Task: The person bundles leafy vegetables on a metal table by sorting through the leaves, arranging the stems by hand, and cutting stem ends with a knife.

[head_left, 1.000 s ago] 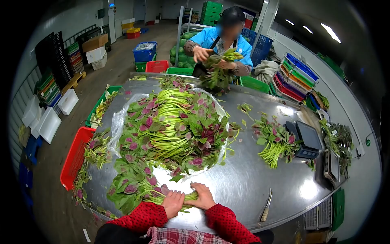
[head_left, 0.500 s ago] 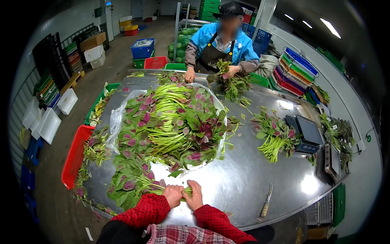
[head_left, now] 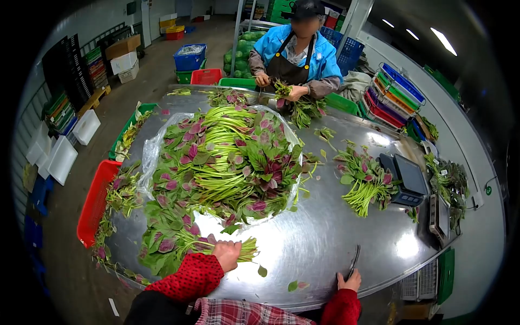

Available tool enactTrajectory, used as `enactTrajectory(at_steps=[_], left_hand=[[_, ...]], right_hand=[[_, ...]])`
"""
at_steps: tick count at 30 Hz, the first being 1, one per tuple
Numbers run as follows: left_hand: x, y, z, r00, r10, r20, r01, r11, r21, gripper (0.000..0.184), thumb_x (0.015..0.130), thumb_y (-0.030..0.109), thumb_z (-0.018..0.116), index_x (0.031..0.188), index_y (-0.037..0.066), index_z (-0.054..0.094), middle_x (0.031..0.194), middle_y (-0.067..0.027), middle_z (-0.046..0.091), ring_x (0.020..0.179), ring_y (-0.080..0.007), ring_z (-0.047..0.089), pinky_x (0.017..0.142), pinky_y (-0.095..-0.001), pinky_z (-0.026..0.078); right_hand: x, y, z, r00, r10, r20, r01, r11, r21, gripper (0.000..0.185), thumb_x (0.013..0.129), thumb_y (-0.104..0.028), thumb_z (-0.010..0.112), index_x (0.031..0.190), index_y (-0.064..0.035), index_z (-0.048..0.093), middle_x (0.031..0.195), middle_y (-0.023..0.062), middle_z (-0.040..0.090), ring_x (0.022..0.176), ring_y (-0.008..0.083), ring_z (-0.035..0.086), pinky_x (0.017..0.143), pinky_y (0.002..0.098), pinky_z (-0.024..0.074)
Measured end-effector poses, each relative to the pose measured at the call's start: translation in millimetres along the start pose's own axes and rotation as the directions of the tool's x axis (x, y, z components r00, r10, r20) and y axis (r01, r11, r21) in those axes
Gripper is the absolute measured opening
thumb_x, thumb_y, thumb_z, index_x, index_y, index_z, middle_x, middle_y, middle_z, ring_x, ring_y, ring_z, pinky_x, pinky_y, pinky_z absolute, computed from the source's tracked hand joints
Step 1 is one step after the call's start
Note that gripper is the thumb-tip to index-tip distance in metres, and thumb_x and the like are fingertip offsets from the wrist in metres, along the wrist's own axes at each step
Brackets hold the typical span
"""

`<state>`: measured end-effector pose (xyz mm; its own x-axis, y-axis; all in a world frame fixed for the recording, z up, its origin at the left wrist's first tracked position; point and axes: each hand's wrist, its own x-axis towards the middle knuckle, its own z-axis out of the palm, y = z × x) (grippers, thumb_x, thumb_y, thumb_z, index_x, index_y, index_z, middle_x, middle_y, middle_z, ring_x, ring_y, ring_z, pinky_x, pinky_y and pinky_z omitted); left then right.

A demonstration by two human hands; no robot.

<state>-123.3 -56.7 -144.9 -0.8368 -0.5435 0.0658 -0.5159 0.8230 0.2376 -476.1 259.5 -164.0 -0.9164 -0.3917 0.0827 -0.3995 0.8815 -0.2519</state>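
My left hand (head_left: 227, 255) is closed round the stems of a bunch of amaranth (head_left: 174, 238), its green and purple leaves spreading to the left and the cut ends poking out to the right. Near the table's front edge, my right hand (head_left: 349, 282) is wrapped round the handle of a knife (head_left: 355, 259), whose blade points away from me. Loose leaves (head_left: 296, 285) lie between my two hands. Beyond them, a large heap of amaranth (head_left: 227, 162) rests on a clear plastic sheet (head_left: 149, 168).
Opposite me a co-worker (head_left: 295, 59) in blue holds another bunch. To the right are a gathered bunch (head_left: 365, 181) and a scale (head_left: 409, 176). A red crate (head_left: 95, 203) stands at the table's left edge. Stacked colourful crates (head_left: 392, 97) are at the back right.
My right hand has left the stems, moved right and taken hold of the knife. My left hand still grips the bunch. The co-worker's hands have drawn together.
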Motion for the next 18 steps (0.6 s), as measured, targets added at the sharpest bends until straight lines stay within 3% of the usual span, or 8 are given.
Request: enactTrajectory(at_steps=[2,4,7,13,16,18], left_hand=[[-0.5,0.4,1.3,1.0,-0.009,0.011,0.009,1.0,-0.002,0.033,0.058,0.012,0.067,0.087,0.001,0.055,0.075,-0.0166,0.061,0.067,-0.0326,0.062,0.063,-0.0431,0.048],[-2.2,0.3,-1.3,1.0,-0.011,0.024,0.011,1.0,0.007,0.035,0.058,0.012,0.067,0.089,0.002,0.055,0.076,-0.0164,0.061,0.067,-0.0323,0.062,0.064,-0.0429,0.047],[-1.9,1.1,-3.3,1.0,-0.007,0.024,0.007,1.0,0.012,0.038,0.058,0.013,0.068,0.092,0.003,0.055,0.076,-0.0159,0.061,0.067,-0.0317,0.062,0.063,-0.0421,0.047],[-3.6,0.4,2.5,1.0,-0.014,-0.009,0.014,0.999,0.04,0.041,0.057,0.014,0.069,0.093,0.003,0.055,0.075,-0.0147,0.06,0.066,-0.0307,0.062,0.063,-0.0414,0.047],[-4.7,2.3,-1.4,1.0,0.001,-0.023,-0.001,1.0,0.026,0.036,0.06,0.009,0.065,0.095,0.003,0.055,0.073,-0.0138,0.06,0.064,-0.0293,0.062,0.061,-0.0403,0.046],[-4.7,1.1,2.4,1.0,-0.018,-0.022,0.018,0.999,0.034,0.041,0.057,0.014,0.069,0.094,0.004,0.055,0.075,-0.0143,0.06,0.067,-0.0312,0.061,0.063,-0.0423,0.046]], right_hand=[[-13.0,18.1,14.2,0.99,-0.089,-0.109,0.091,0.996,0.006,0.063,0.072,-0.022,0.076,0.124,0.0013,0.048,0.122,0.0243,0.051,0.114,0.0412,0.046,0.097,0.0492,0.0381],[-13.4,6.0,8.7,0.999,-0.002,-0.034,0.003,0.999,0.038,0.058,0.075,-0.015,0.073,0.124,0.0019,0.048,0.118,0.0231,0.052,0.111,0.041,0.047,0.095,0.0486,0.0399],[-8.9,6.6,16.0,0.994,0.036,-0.105,-0.035,0.999,0.011,0.048,0.075,-0.007,0.069,0.119,0.001,0.051,0.111,0.0215,0.053,0.107,0.0399,0.049,0.091,0.0468,0.0424],[-8.8,0.4,15.5,0.989,0.049,-0.139,-0.052,0.999,-0.014,0.043,0.074,-0.005,0.068,0.115,-0.0007,0.053,0.107,0.0201,0.052,0.104,0.0393,0.05,0.089,0.0464,0.043],[-9.9,2.9,17.6,0.987,0.049,-0.151,-0.05,0.999,0.002,0.043,0.074,-0.004,0.068,0.114,-0.001,0.054,0.107,0.0197,0.052,0.103,0.0392,0.05,0.088,0.0463,0.0431],[-10.9,3.6,17.0,0.987,0.048,-0.152,-0.047,0.999,0.013,0.042,0.074,-0.004,0.068,0.114,-0.001,0.054,0.106,0.0196,0.052,0.103,0.0392,0.05,0.088,0.0463,0.0432]])
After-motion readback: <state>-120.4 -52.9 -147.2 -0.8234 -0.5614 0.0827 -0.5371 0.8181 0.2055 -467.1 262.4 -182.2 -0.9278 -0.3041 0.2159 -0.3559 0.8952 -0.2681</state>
